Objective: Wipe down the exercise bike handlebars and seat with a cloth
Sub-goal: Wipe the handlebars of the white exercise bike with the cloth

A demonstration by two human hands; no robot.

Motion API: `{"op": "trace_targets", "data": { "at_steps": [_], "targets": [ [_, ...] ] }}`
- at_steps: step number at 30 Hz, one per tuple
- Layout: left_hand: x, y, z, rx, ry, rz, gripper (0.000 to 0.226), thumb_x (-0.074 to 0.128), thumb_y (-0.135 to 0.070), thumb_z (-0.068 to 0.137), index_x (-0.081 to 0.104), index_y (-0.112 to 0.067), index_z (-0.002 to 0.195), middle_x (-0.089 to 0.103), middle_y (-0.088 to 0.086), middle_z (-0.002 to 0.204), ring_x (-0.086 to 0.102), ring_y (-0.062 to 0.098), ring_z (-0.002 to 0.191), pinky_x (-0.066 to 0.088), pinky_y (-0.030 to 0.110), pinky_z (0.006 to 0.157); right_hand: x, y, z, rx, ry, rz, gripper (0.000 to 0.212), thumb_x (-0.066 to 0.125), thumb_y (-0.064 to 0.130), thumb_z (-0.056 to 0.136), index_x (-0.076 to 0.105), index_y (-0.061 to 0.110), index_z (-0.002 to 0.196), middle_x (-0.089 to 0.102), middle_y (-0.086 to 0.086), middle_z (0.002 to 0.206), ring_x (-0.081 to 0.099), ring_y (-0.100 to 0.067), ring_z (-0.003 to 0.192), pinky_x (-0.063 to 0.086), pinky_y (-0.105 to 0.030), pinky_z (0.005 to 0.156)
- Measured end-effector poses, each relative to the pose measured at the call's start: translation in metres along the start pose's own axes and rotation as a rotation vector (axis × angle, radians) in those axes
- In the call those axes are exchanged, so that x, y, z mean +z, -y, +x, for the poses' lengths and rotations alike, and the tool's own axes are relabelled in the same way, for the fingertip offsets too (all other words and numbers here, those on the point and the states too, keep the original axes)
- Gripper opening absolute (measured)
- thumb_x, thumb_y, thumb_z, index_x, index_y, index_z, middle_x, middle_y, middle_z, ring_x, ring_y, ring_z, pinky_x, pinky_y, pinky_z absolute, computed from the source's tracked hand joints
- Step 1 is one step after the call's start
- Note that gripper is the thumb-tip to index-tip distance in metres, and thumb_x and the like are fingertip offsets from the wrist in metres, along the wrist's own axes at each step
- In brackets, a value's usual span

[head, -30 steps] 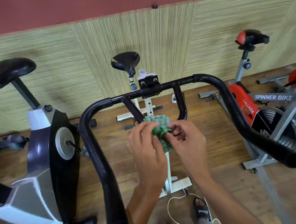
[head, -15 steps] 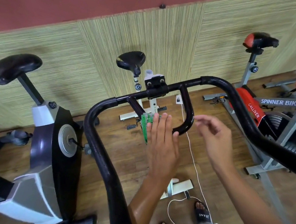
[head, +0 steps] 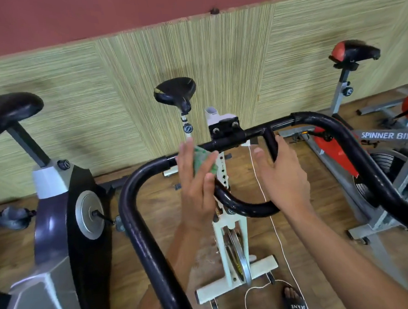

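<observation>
The black handlebars (head: 139, 207) of the white exercise bike curve around me, with an inner loop (head: 248, 209) at the centre. My left hand (head: 195, 188) lies flat with straight fingers and presses a green patterned cloth (head: 202, 160) against the crossbar, left of the clamp. Most of the cloth is hidden under those fingers. My right hand (head: 284, 175) is spread and holds nothing, its fingertips at the right upright of the inner loop. The bike's black seat (head: 175, 90) stands beyond the handlebars, near the wall.
A grey and black bike (head: 64, 212) stands close on the left. On the right is a red and grey spinner bike (head: 371, 142). A white cord (head: 273, 224) trails over the wooden floor to my sandalled foot (head: 294, 302). The panelled wall is behind.
Both hands held the cloth together a second ago. The right hand has let go and shifted right, and the left hand has carried the cloth up onto the crossbar.
</observation>
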State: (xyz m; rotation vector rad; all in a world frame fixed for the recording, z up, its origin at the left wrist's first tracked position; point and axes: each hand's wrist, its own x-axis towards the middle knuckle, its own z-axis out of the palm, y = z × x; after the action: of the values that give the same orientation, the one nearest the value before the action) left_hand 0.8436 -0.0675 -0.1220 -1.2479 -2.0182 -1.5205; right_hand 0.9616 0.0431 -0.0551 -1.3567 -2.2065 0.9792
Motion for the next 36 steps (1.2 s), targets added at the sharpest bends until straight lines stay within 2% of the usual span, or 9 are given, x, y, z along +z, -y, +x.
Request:
{"op": "trace_targets", "data": {
  "at_steps": [5,12,16,20,23,27,30,33,36],
  "targets": [
    [0.007,-0.013,-0.014,-0.012,0.03,-0.087,0.047,0.027,-0.024,0.105,0.058,-0.001,0.13,0.053,0.016,0.142,0.033,0.036,0.144,0.011,0.061,0.119,-0.001,0.002,0.0,0.016,-0.022,0.007,0.063,0.04,0.059,0.1,0.026,0.031,0.155,0.043,0.002,0.151,0.054,-0.031,0.124,0.039,-0.049,0.101],
    [0.003,-0.011,-0.006,-0.17,0.083,-0.057,0.052,0.028,-0.027,0.104,0.038,-0.001,0.148,0.017,0.015,0.164,0.005,0.032,0.153,-0.007,0.048,0.123,-0.001,0.004,0.0,0.023,-0.018,0.015,0.063,0.04,0.057,0.1,0.027,0.031,0.155,0.042,0.002,0.152,0.051,-0.033,0.129,0.038,-0.047,0.104],
    [0.002,-0.03,-0.03,-0.115,0.118,-0.081,0.054,0.022,-0.032,0.106,0.036,-0.004,0.149,0.018,0.007,0.165,0.008,0.028,0.153,0.0,0.053,0.123,-0.002,0.005,-0.002,0.037,-0.022,0.026,0.063,0.039,0.057,0.1,0.025,0.031,0.156,0.04,0.002,0.155,0.051,-0.034,0.131,0.038,-0.048,0.104],
    [0.007,-0.034,-0.023,-0.309,-0.017,-0.063,0.051,0.025,-0.035,0.106,0.033,-0.014,0.153,-0.005,-0.001,0.166,-0.005,0.023,0.153,-0.003,0.037,0.124,-0.004,0.008,-0.003,0.03,-0.003,0.032,0.064,0.04,0.057,0.101,0.025,0.029,0.157,0.041,0.0,0.153,0.052,-0.034,0.128,0.039,-0.047,0.103],
    [0.013,-0.051,-0.024,-0.465,-0.101,-0.23,0.045,0.034,-0.025,0.104,0.044,-0.023,0.148,-0.012,-0.016,0.164,-0.006,0.007,0.152,0.005,0.037,0.122,-0.003,0.006,-0.004,0.022,0.006,0.031,0.066,0.04,0.057,0.1,0.023,0.028,0.157,0.041,-0.001,0.152,0.053,-0.035,0.126,0.04,-0.048,0.101],
    [0.007,-0.067,-0.013,-0.648,-0.193,-0.365,0.042,0.043,-0.032,0.099,0.051,-0.032,0.141,0.007,-0.017,0.163,0.015,-0.013,0.143,0.022,0.007,0.106,-0.002,-0.001,0.001,-0.008,0.03,0.04,0.068,0.041,0.056,0.1,0.021,0.025,0.157,0.043,-0.006,0.147,0.052,-0.036,0.125,0.039,-0.05,0.101],
    [0.007,-0.075,-0.012,-0.687,-0.32,-0.325,0.057,0.055,-0.028,0.097,0.035,-0.036,0.15,0.027,-0.011,0.156,0.029,-0.003,0.142,0.03,0.015,0.11,-0.006,-0.003,0.002,-0.045,0.053,0.028,0.069,0.046,0.05,0.1,0.021,0.021,0.158,0.033,-0.009,0.156,0.033,-0.032,0.142,0.029,-0.05,0.112],
    [0.004,-0.095,-0.008,-0.899,-0.467,-0.336,0.085,0.068,-0.017,0.093,0.014,-0.034,0.157,0.036,-0.012,0.15,0.045,-0.002,0.129,0.037,0.016,0.104,-0.012,-0.002,-0.003,-0.164,0.038,-0.037,0.063,0.051,0.046,0.099,0.028,0.025,0.154,0.017,-0.004,0.164,0.017,-0.026,0.15,0.016,-0.051,0.119],
    [0.002,-0.116,-0.003,-1.04,-0.595,-0.291,0.087,0.072,-0.009,0.088,0.022,-0.025,0.157,0.044,-0.007,0.141,0.054,-0.004,0.109,0.041,0.0,0.078,-0.016,0.002,-0.017,-0.374,0.054,0.065,0.042,0.058,0.034,0.098,0.051,0.026,0.139,0.041,0.001,0.149,0.037,-0.02,0.138,0.027,-0.044,0.115]
  ]
}}
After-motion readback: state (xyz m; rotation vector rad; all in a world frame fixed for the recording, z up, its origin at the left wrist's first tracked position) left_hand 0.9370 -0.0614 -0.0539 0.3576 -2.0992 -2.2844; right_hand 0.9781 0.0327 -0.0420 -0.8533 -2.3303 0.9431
